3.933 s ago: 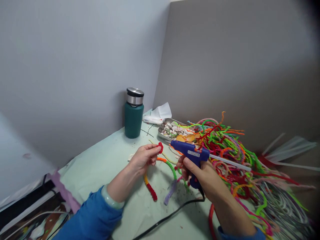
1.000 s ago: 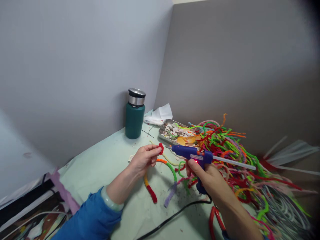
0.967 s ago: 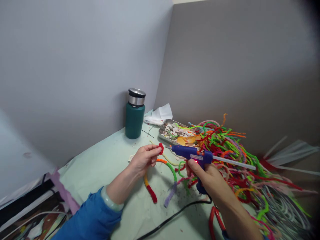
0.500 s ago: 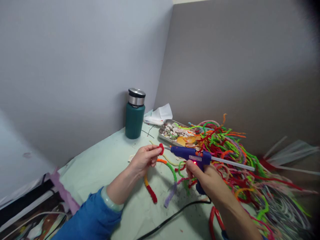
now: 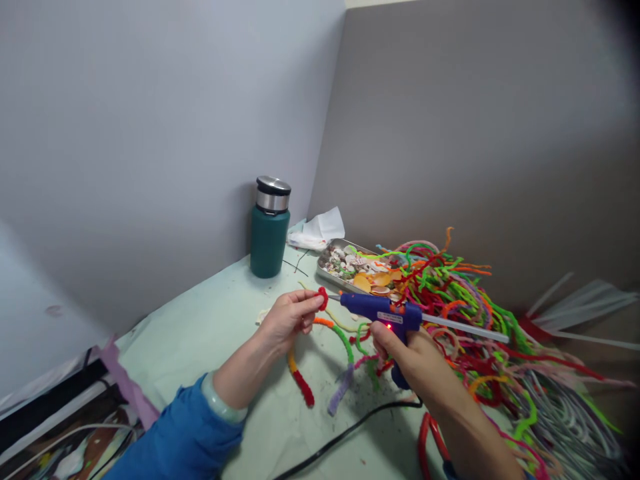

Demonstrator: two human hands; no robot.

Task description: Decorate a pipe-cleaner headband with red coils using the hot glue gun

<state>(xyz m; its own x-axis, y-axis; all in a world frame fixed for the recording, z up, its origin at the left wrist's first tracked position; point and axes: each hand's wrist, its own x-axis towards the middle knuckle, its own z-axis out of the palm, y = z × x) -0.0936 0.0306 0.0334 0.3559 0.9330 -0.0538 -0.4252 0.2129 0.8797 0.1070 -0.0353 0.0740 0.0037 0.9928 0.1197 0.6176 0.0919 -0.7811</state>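
Observation:
My left hand (image 5: 290,318) pinches a small curled red fuzzy piece (image 5: 323,299) between thumb and fingertips. Wrapped round the handle of a blue glue gun (image 5: 373,307) is my right hand (image 5: 403,347). The gun's nozzle points left, its tip at the red piece, and a red light glows on its body. A white glue stick (image 5: 465,327) sticks out of its back. Below my left hand hangs or lies a multicoloured fuzzy arch (image 5: 349,347), with orange, green and purple on one side and yellow and red on the other; its top is partly hidden.
A green bottle (image 5: 270,240) stands by the wall. Behind the gun, a metal tray (image 5: 340,283) holds shells. Tangled colourful pipe cleaners (image 5: 465,293) cover the right side. A black cord (image 5: 345,432) crosses the front of the table (image 5: 200,333), near red-handled tool (image 5: 424,443).
The glue gun has shifted very slightly left, bringing its tip closer to the red piece. My left hand has hardly moved.

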